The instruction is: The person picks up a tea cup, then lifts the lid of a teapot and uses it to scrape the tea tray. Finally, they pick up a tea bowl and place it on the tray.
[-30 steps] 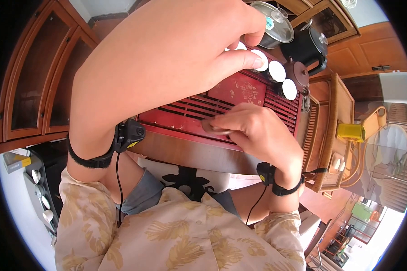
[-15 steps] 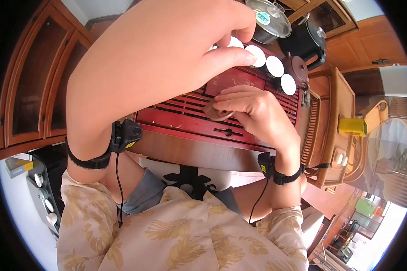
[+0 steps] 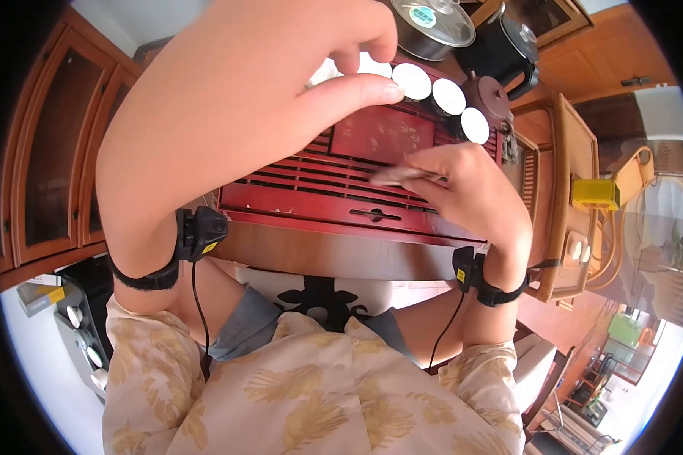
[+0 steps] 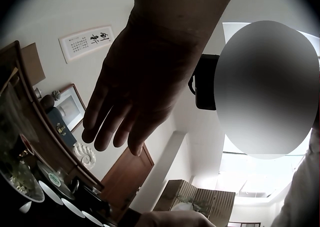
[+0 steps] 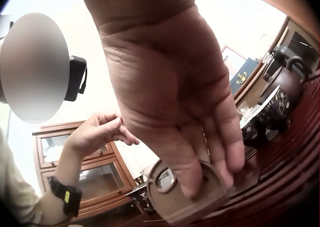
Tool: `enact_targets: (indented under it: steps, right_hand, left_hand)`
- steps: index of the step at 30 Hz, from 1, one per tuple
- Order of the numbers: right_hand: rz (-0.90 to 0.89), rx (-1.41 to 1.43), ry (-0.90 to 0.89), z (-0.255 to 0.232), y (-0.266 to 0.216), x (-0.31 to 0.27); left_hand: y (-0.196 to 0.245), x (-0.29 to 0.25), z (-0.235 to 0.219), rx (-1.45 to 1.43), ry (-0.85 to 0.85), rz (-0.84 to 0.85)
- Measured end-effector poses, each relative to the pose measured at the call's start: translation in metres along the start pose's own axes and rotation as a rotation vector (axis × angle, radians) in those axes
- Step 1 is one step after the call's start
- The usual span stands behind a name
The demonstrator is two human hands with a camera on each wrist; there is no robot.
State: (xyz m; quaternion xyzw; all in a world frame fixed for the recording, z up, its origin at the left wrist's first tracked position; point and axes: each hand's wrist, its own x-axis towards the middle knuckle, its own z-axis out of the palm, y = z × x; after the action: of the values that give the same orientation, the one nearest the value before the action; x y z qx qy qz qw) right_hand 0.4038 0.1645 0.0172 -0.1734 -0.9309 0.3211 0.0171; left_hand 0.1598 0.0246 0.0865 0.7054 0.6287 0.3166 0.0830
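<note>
My right hand (image 3: 478, 189) pinches a flat brown piece (image 5: 175, 207) with a rounded edge and a round opening, thumb on one face and fingers behind. In the head view this piece is a thin blurred sliver over the slats of the dark red tea tray (image 3: 281, 214). My left hand (image 3: 303, 53) hovers near a row of white-topped teacups (image 3: 412, 81), its thumb overlapping one cup's edge. The left wrist view shows that hand's fingers (image 4: 102, 134) extended, holding nothing. Part of the cup row is hidden behind the left hand.
A brown clay teapot (image 3: 489, 97) stands behind the cups, with a black kettle (image 3: 501, 57) and a glass-lidded pot (image 3: 432, 30) beyond. To the right is a rattan stand (image 3: 569, 258) with a yellow box (image 3: 596, 193). A keyhole-shaped slot (image 3: 376, 214) shows near the tray's front edge.
My right hand has carried the brown piece away from the tray's front edge and to the right, uncovering the keyhole-shaped slot. The left hand stays by the cups as the view shifts slightly.
</note>
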Motion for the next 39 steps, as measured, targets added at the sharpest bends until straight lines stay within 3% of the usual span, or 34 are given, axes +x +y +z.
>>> enact_targets:
  steps: [2,9,12,20,26,28,33,34,39]
  right_hand:
    - [-0.059,0.129,0.099,0.012,-0.004,0.007]
    - [0.088,0.216,-0.064,0.013,-0.010,0.014]
    - [0.108,0.059,0.008,0.008,0.001,0.006]
    - [0.278,-0.267,-0.018,-0.016,0.032,-0.022]
    - [0.216,-0.136,0.017,-0.023,0.022,-0.024]
    - [0.098,-0.086,0.088,-0.026,0.024,-0.026]
    - [0.022,-0.014,0.162,-0.038,0.004,-0.035]
    - [-0.064,-0.043,0.211,-0.037,0.006,-0.037]
    - [-0.005,0.071,0.172,-0.044,0.014,-0.046]
  left_hand:
    - [-0.001,-0.001,0.001,-0.027,0.000,-0.004]
    - [0.002,0.000,-0.001,0.042,-0.029,-0.012]
    - [0.004,0.001,0.000,0.030,-0.034,-0.003]
    - [0.001,0.000,0.002,-0.022,-0.038,-0.035]
    - [0.008,0.001,0.016,-0.048,-0.073,-0.027]
    - [0.014,0.004,0.026,-0.054,-0.108,-0.035]
    - [0.023,0.004,0.069,-0.098,-0.156,0.074]
    - [0.022,0.002,0.082,-0.166,-0.155,0.057]
    - [0.041,0.009,0.105,-0.296,-0.186,-0.044]
